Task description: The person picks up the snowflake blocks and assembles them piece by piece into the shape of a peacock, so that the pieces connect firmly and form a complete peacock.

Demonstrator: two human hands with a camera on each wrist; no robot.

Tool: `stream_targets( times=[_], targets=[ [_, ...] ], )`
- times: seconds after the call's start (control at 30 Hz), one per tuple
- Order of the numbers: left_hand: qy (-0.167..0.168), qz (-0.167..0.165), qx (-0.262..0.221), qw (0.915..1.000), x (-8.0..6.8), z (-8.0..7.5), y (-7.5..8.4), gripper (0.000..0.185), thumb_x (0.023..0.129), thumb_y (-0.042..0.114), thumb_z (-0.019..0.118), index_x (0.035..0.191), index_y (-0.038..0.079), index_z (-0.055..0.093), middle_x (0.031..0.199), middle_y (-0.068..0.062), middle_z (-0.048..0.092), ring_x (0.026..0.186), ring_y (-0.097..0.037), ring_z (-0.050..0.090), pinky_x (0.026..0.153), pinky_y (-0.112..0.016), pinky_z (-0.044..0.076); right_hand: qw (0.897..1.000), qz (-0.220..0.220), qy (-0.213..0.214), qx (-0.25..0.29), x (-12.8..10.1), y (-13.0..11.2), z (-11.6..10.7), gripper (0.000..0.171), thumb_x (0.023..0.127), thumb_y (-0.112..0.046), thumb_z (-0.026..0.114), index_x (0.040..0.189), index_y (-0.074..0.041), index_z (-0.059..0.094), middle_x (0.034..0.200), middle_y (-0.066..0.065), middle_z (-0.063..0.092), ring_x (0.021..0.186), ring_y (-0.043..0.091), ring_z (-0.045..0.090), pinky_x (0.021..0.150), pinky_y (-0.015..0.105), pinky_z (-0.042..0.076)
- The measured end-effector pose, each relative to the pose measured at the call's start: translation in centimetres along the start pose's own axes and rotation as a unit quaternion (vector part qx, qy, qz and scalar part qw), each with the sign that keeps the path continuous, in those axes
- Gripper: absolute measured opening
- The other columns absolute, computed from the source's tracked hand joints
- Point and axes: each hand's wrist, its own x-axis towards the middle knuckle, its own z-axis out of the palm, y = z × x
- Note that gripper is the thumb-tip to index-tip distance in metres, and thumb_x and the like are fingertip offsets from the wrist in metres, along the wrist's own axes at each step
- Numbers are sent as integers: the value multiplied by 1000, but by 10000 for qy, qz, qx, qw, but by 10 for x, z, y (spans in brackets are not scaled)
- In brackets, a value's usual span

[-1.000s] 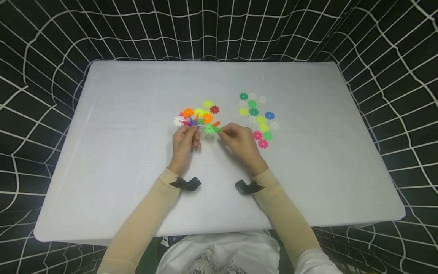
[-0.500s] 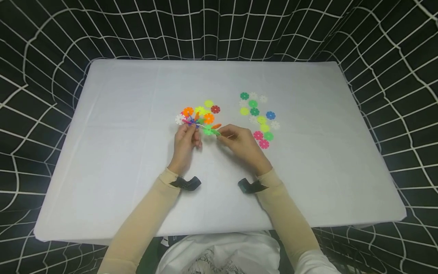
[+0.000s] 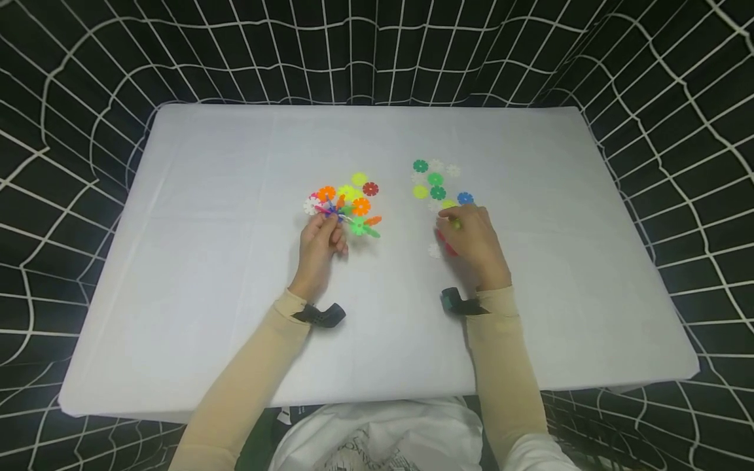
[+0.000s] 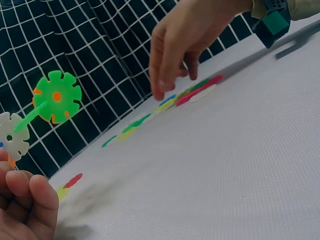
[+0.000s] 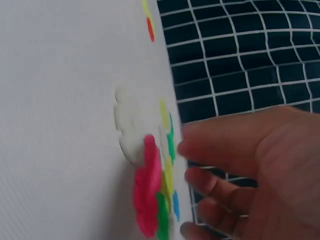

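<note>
My left hand pinches a joined cluster of notched plastic flower discs, raised off the table. Its blue hub sits at my fingertips. A bright green disc and a white disc stick out from it in the left wrist view. My right hand hovers over the right-hand group of loose discs, fingers loosely bent and holding nothing in the right wrist view. Pink discs and a white disc lie flat beside its fingertips. In the head view this hand hides part of that group.
Behind the cluster are more discs, among them a dark red disc, a yellow disc and orange ones. Green discs and a blue disc lie farther right. A white-covered table carries everything; netting surrounds it.
My right hand has left the cluster and moved right over the loose discs. A white disc now lies left of the pink ones. The left hand has stayed in place, still pinching the cluster.
</note>
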Motion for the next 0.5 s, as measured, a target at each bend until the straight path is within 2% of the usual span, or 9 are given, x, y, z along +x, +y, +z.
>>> stream_targets(
  times=[0.07, 0.23, 0.33, 0.5],
  targets=[
    [-9, -6, -25, 10000, -1, 0, 0, 20, 108, 18, 46, 89, 10, 46, 68, 2, 38, 60, -12, 42, 56, -22, 45, 9991, 65, -203, -354, -1, 4, -2, 36, 99, -24, 57, 127, -6, 69, 125, 23, 60, 113, 39, 44, 93, 51, 45],
    [-145, -66, -22, 9999, -2, 1, 1, 20, 108, 18, 46, 90, 10, 46, 69, 2, 38, 60, -12, 42, 56, -22, 46, 9953, 223, -630, -705, -3, 8, -5, 37, 97, -19, 61, 133, -9, 65, 129, 24, 54, 115, 40, 39, 93, 51, 44],
    [-388, -183, 31, 9991, -2, 0, 0, 20, 107, 20, 46, 89, 10, 45, 71, 2, 39, 61, -13, 42, 58, -22, 47, 9951, 281, -641, -694, 0, 7, -3, 35, 97, -18, 61, 131, -10, 66, 129, 23, 54, 116, 39, 38, 93, 51, 45],
    [-815, -286, 152, 9961, -3, 0, -1, 20, 108, 21, 46, 90, 10, 44, 73, 1, 40, 64, -14, 41, 60, -22, 48, 9968, 241, -498, -574, 5, 5, 2, 33, 95, -17, 62, 125, -2, 64, 121, 22, 56, 114, 39, 40, 93, 49, 44]
  ],
)
